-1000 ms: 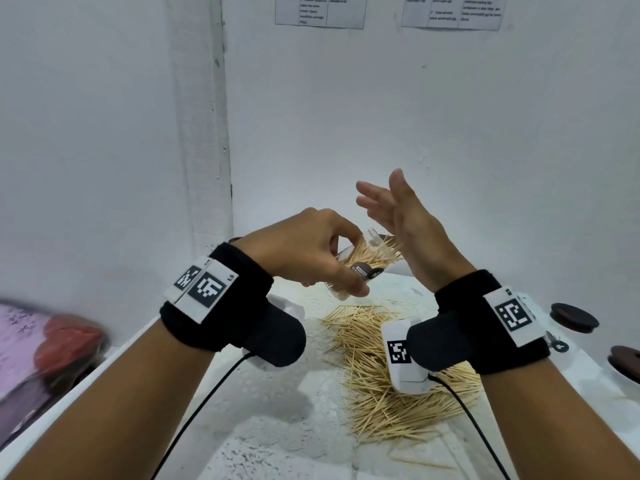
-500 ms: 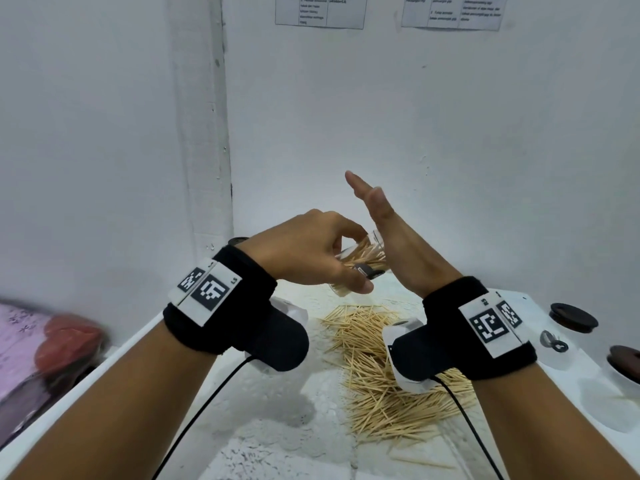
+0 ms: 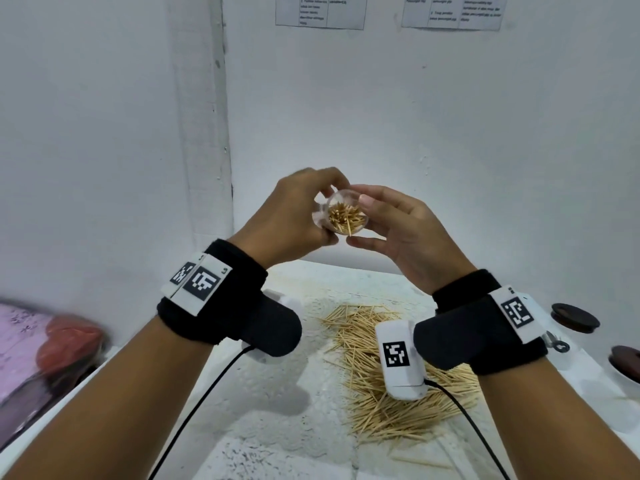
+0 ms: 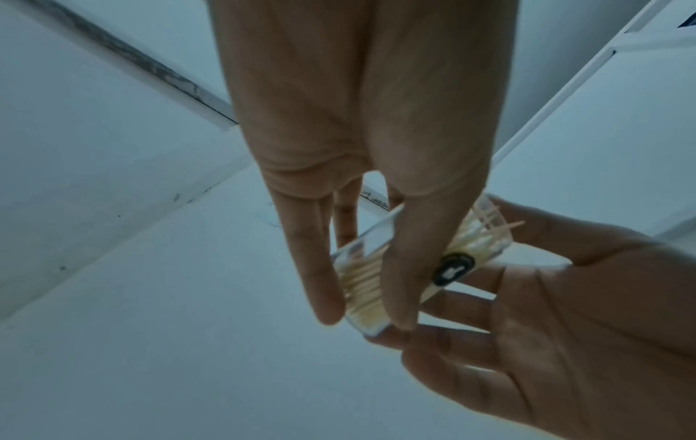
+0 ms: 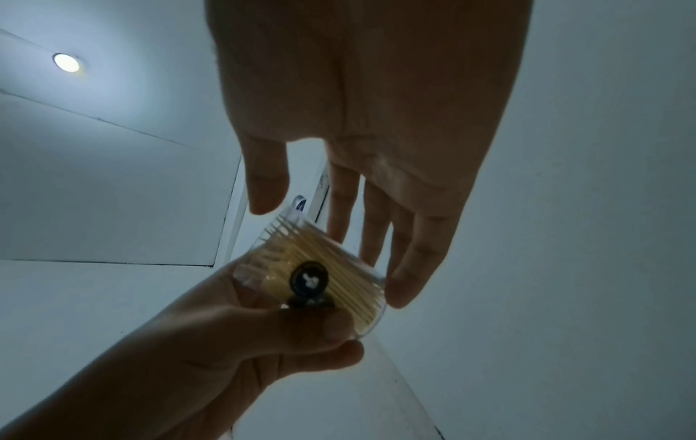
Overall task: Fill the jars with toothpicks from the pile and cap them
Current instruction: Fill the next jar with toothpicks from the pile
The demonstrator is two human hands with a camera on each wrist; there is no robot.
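Note:
A clear jar (image 3: 346, 218) packed with toothpicks is held up in the air, its open mouth turned towards me. My left hand (image 3: 327, 216) grips it from the left, fingers and thumb curled round the glass (image 4: 471, 247). My right hand (image 3: 367, 221) lies against its right side with nearly straight fingers (image 5: 406, 268), thumb by the rim. A black round sticker (image 5: 309, 278) marks the jar wall. The pile of toothpicks (image 3: 381, 417) lies on the white table (image 3: 277, 427) below my wrists. Two dark brown lids (image 3: 575, 317) (image 3: 627, 356) sit at the right edge.
White walls stand close behind and to the left, with printed sheets (image 3: 320, 12) taped high up. A pink cloth (image 3: 20, 334) and a red object (image 3: 69, 344) lie beyond the table's left edge. A single toothpick (image 3: 422, 462) lies apart near the front.
The jar has risen and turned its mouth towards me. My right hand, earlier an upright flat palm against the jar's mouth, now lies along the jar's right side.

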